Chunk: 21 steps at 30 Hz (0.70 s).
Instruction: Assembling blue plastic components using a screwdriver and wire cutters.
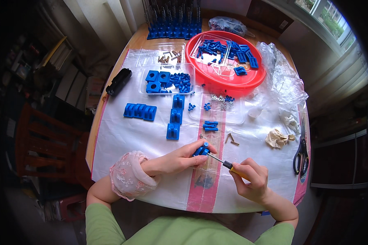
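Observation:
My left hand (184, 158) is closed around a small blue plastic part (201, 150), gripping it near the front middle of the table. In my right hand (251, 179) is a screwdriver (227, 165) with a yellow and black handle. Its metal shaft slants up to the left, and the tip meets the blue part; fingers hide part of the contact. Just beyond the hands lie a few slim blue pieces (210, 126) and some brass-coloured pins (232, 139). A column of three blue blocks (173, 131) stands to the left, with a row of joined blue blocks (140, 111) farther left.
A clear tub (141, 87) holds blue parts; behind it, a clear tray (141, 57) holds brass pins. A red basin (249, 83) carries more blue pieces. White nuts (221, 98) lie nearby. Scissors (301, 159), crumpled paper (279, 139), plastic film (288, 85) and a black case (119, 81) edge the table.

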{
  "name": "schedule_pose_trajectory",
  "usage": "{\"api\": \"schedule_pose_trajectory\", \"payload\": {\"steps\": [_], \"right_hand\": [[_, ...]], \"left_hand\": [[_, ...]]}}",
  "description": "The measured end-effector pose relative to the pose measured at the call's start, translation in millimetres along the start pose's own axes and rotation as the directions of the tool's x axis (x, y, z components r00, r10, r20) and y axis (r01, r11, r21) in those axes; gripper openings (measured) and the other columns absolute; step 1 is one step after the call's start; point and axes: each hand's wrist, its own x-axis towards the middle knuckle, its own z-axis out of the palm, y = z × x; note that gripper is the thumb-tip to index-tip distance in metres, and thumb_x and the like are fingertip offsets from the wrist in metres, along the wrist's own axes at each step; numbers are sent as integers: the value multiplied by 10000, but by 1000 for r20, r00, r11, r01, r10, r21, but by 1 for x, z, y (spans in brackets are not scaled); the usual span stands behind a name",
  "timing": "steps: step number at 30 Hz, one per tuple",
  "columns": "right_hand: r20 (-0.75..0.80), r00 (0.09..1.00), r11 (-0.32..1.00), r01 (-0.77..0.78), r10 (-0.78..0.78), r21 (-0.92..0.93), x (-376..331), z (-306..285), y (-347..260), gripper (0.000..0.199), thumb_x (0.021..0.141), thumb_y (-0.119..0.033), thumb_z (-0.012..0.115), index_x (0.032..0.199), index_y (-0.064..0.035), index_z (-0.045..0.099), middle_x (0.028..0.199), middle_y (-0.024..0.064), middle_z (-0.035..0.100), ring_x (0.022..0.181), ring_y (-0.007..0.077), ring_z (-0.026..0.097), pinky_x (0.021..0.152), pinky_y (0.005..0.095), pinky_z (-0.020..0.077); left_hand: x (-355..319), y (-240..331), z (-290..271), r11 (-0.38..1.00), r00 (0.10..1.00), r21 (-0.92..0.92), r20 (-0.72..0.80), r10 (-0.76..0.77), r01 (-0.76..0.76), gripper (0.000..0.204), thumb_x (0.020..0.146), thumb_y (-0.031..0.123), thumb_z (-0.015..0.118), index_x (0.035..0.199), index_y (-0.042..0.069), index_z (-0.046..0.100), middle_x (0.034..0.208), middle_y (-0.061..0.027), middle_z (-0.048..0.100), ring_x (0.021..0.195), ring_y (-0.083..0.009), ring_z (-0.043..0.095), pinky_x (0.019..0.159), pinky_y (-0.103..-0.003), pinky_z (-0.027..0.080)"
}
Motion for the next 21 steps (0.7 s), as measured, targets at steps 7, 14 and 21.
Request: {"api": "schedule_pose_trajectory", "payload": {"steps": [7, 14, 21], "right_hand": [[3, 986, 974, -163, 165, 155, 1, 1, -1, 301, 731, 71, 804, 988, -1, 665, 722, 113, 596, 547, 248, 622, 496, 316, 465], [311, 793, 724, -607, 524, 327, 11, -13, 6, 180, 890, -12, 741, 1022, 43, 631, 862, 92, 708, 779, 90, 670, 634, 247, 528], [319, 822, 561, -559, 472, 611, 8, -17, 11, 389, 956, 74, 589, 1326, -10, 507, 978, 54, 617, 857, 88, 570, 759, 228, 466]], "left_hand": [[0, -2, 0, 995, 998, 80, -10, 55, -54, 318, 1061, 199, 548, 1346, 77, 480, 973, 27, 464, 875, -67, 445, 793, -240, 397], [5, -11, 8, 993, 988, -90, -142, 58, -71, 343, 1066, 170, 532, 1382, 77, 435, 963, -13, 579, 860, -78, 574, 777, -246, 491], [5, -3, 15, 992, 938, -11, -327, 112, -123, 461, 1007, 36, 582, 1427, 65, 393, 1201, -150, 682, 956, -143, 713, 755, -255, 579]]}}
